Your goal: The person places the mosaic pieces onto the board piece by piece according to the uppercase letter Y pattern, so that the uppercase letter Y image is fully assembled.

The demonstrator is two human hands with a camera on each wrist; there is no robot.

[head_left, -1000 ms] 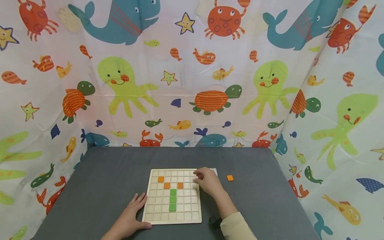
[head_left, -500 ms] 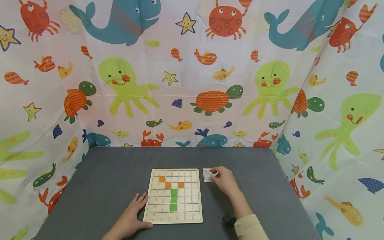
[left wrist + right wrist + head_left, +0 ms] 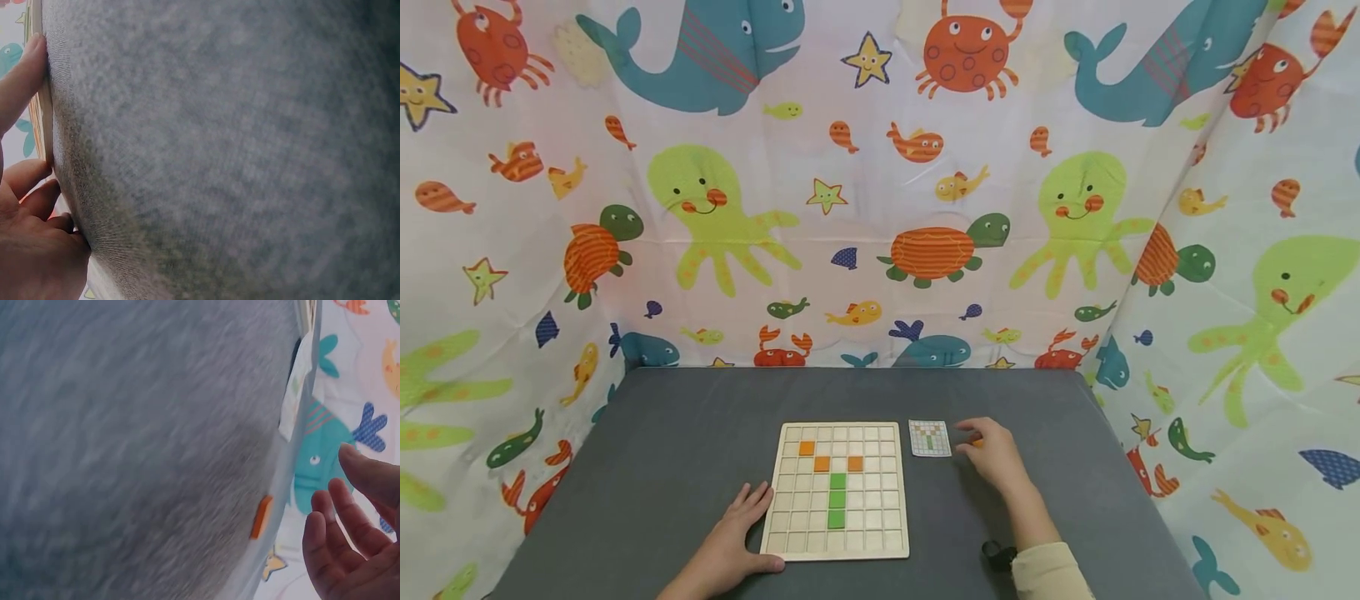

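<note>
A wooden grid board point(image 3: 876, 504) lies flat on the table. Three orange tiles point(image 3: 807, 448) sit in its upper cells, and three green tiles point(image 3: 837, 497) form a column below. My left hand point(image 3: 730, 533) rests against the board's left side, fingers extended along the edge and thumb at the lower left corner. To the right of the board, my right hand point(image 3: 997, 458) hovers over a loose orange tile point(image 3: 262, 517). The right wrist view shows that tile on the table, apart from the fingers, which hold nothing. In the head view the hand partly covers it.
A small printed pattern card point(image 3: 930, 438) lies between the board and my right hand. Grey cloth point(image 3: 700, 433) covers the table. A curtain point(image 3: 865, 275) printed with sea animals hangs at the back and both sides. A black band point(image 3: 998, 556) is at the right wrist.
My right hand has moved right, from the board's upper right corner, past the pattern card and over the loose orange tile. The card has come into view. My left hand stays at the board.
</note>
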